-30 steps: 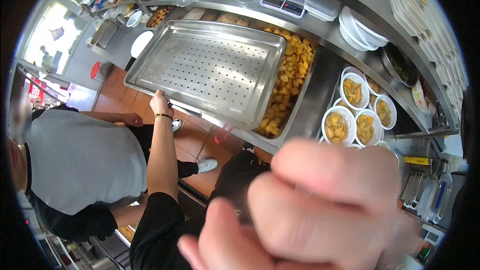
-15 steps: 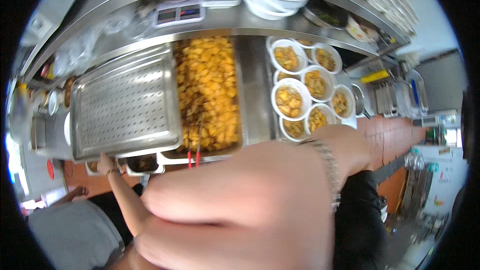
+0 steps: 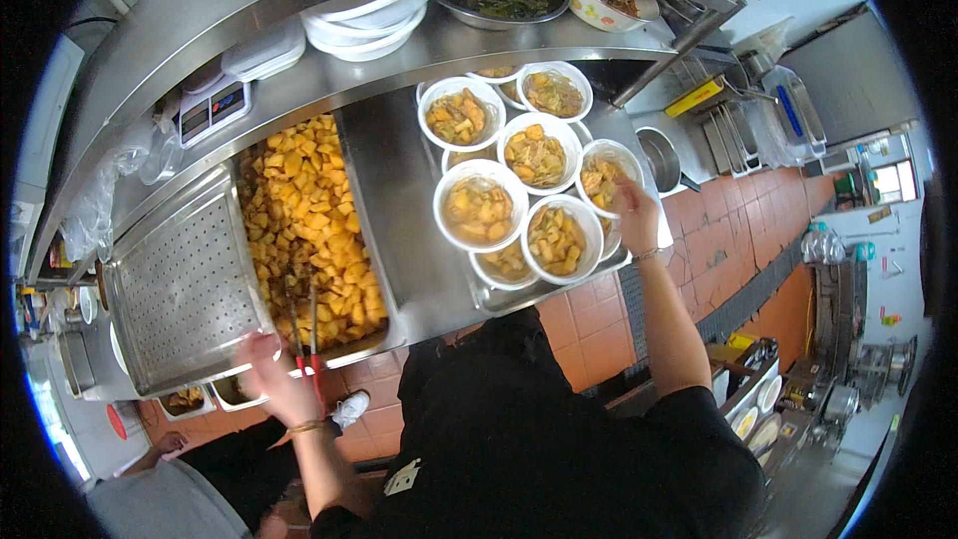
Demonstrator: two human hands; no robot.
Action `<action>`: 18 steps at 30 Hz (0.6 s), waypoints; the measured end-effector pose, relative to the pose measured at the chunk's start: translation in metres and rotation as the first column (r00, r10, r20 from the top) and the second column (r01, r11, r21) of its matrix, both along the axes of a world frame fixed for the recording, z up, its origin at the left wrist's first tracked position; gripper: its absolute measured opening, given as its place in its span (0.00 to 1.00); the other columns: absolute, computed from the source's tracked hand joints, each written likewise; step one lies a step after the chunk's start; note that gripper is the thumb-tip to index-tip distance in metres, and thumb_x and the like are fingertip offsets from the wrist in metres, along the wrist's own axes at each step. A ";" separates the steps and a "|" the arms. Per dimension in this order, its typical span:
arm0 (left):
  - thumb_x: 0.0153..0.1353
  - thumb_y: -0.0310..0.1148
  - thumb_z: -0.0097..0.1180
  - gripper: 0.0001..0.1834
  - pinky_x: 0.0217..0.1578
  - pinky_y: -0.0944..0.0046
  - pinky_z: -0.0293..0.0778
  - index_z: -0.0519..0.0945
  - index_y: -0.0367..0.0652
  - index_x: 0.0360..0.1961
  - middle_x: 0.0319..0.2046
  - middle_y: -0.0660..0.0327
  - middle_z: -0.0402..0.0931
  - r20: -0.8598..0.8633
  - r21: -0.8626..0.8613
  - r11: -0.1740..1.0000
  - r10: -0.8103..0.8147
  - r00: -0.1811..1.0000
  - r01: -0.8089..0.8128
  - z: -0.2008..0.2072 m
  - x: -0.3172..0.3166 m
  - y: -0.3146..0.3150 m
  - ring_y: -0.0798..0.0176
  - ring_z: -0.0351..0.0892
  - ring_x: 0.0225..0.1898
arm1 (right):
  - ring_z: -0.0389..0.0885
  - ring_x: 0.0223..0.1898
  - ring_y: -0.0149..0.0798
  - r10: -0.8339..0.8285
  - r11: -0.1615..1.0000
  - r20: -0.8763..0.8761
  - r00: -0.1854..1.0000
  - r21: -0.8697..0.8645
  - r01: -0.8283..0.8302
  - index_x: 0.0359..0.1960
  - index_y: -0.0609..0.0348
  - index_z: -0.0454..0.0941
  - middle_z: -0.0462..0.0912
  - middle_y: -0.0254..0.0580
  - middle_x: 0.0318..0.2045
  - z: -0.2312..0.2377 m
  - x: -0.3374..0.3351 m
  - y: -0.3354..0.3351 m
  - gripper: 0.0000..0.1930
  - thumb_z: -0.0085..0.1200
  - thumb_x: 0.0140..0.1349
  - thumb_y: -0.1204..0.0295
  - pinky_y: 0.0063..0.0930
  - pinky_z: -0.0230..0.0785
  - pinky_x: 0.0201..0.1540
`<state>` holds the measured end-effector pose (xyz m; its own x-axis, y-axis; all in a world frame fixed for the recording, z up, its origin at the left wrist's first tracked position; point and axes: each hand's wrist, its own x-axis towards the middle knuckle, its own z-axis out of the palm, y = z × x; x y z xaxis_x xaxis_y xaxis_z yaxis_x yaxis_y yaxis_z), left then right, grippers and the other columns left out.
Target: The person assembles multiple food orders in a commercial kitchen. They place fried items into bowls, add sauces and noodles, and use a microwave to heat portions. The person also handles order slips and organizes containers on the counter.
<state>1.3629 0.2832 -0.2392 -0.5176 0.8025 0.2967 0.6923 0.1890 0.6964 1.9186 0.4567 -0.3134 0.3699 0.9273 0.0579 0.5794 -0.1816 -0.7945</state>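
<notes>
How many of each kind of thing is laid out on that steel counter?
White bowls of food seen in full: 6
Perforated steel tray: 1
Deep pan of yellow chunks: 1
Red-handled tongs: 1
Total: 9, not counting further bowls half hidden beneath the six.

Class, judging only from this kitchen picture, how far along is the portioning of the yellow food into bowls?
Done: several white bowls on the steel counter already hold yellow chunks. In hand: the right hand touches the rightmost bowl; the left hand grips red-handled tongs at the tray of yellow chunks. Left: that tray is still well filled, and empty bowls wait stacked on the shelf.
</notes>
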 end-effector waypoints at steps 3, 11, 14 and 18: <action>0.73 0.37 0.50 0.18 0.50 0.63 0.75 0.75 0.35 0.56 0.50 0.57 0.79 0.782 -0.049 0.968 -0.116 0.612 0.245 -0.085 0.182 0.056 0.61 0.79 0.50 | 0.85 0.37 0.53 -0.143 0.986 0.282 0.949 -0.048 0.163 0.40 0.66 0.80 0.85 0.57 0.33 -0.105 0.154 0.034 0.22 0.49 0.70 0.55 0.43 0.74 0.41; 0.73 0.40 0.43 0.19 0.31 0.68 0.74 0.80 0.35 0.46 0.33 0.61 0.81 0.759 -0.460 0.887 0.414 0.502 -0.036 -0.245 0.292 0.136 0.69 0.77 0.30 | 0.80 0.56 0.43 0.472 0.804 -0.181 0.863 -0.312 -0.506 0.61 0.61 0.70 0.80 0.47 0.56 -0.242 0.221 0.043 0.23 0.56 0.65 0.71 0.36 0.74 0.55; 0.71 0.36 0.47 0.18 0.43 0.63 0.76 0.79 0.31 0.47 0.44 0.54 0.82 0.896 -0.288 0.931 0.345 0.280 -0.225 -0.257 0.320 0.131 0.62 0.81 0.43 | 0.77 0.59 0.47 -0.352 0.923 -0.931 -0.099 -0.328 -0.203 0.62 0.61 0.70 0.77 0.47 0.60 -0.240 0.209 0.040 0.22 0.43 0.73 0.62 0.41 0.74 0.59; 0.68 0.35 0.52 0.17 0.43 0.63 0.76 0.79 0.30 0.48 0.43 0.55 0.82 0.848 -0.316 0.899 0.411 0.334 -0.304 -0.256 0.354 0.109 0.63 0.82 0.42 | 0.77 0.59 0.50 -0.413 0.907 -0.907 0.084 -0.418 -0.060 0.62 0.60 0.71 0.76 0.49 0.60 -0.243 0.219 0.036 0.24 0.36 0.74 0.57 0.46 0.72 0.61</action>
